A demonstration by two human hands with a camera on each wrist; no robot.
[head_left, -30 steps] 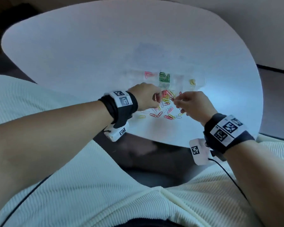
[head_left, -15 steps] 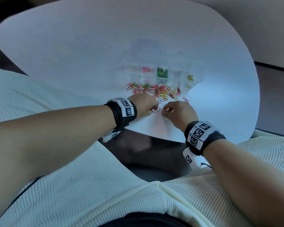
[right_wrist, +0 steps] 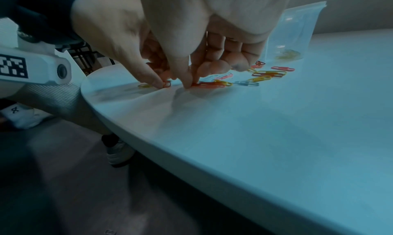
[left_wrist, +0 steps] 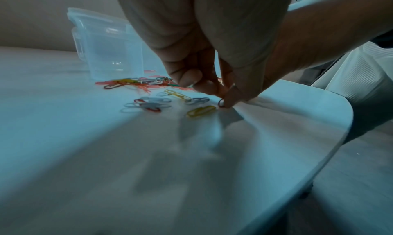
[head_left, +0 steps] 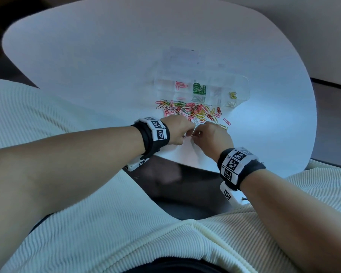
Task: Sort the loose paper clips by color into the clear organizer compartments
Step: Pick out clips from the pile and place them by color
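The loose paper clips (head_left: 193, 112) lie in a mixed heap of red, pink, yellow, green and white, just in front of the clear organizer (head_left: 242, 85). Its compartments hold pink clips (head_left: 180, 85), green clips (head_left: 199, 89) and yellow clips (head_left: 232, 94). My left hand (head_left: 185, 133) and right hand (head_left: 195, 134) meet fingertip to fingertip near the table's front edge. The left hand (left_wrist: 212, 90) has curled fingers and pins a dark red clip (right_wrist: 167, 84) to the table. The right hand (right_wrist: 189, 84) pinches the end of a red clip (right_wrist: 209, 84) with thumb and forefinger.
The white table (head_left: 87, 56) ends in a rounded edge (head_left: 185, 164) just behind my hands. The organizer's clear lid (head_left: 183, 56) stands open at the back. Stray yellow (left_wrist: 201, 111) and white clips (left_wrist: 149, 105) lie nearby. A shoe (right_wrist: 119, 154) shows below the table.
Both hands drew back from the heap toward the near table edge and lowered their fingertips onto red clips there.
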